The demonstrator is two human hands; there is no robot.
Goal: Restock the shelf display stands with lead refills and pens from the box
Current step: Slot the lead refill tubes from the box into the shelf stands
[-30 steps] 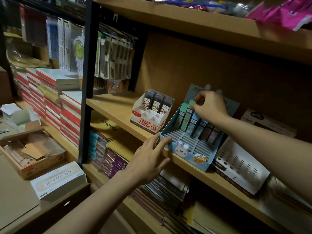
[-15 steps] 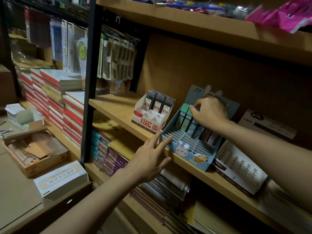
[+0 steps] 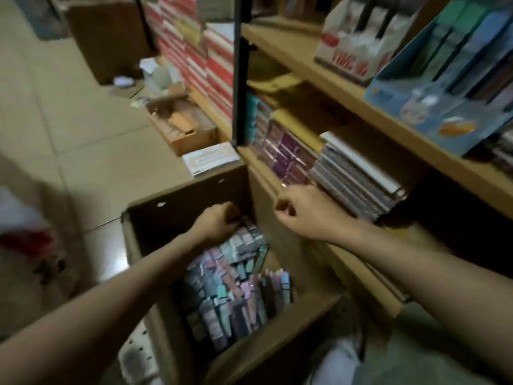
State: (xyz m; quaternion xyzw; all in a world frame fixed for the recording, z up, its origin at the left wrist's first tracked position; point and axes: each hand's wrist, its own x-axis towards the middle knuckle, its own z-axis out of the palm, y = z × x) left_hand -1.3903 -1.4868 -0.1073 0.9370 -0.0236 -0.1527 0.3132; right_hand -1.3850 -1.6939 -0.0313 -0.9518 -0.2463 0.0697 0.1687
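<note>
Dim, warm indoor light, heavy motion blur throughout, deep shadow under the shelves, wide-angle bending at edges.

Whole shot's smeary with motion blur. Left hand [image 3: 219, 222] is deep in the box [image 3: 155, 245], fingertips hidden among the refill packs [image 3: 236, 287]. Blue display stand [image 3: 433, 107] is cropped at the edge, labels unreadable.

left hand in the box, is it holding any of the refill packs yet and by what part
Cannot be told: the left hand reaches among the lead refill packs in the cardboard box, but blur hides its fingertips.
</note>
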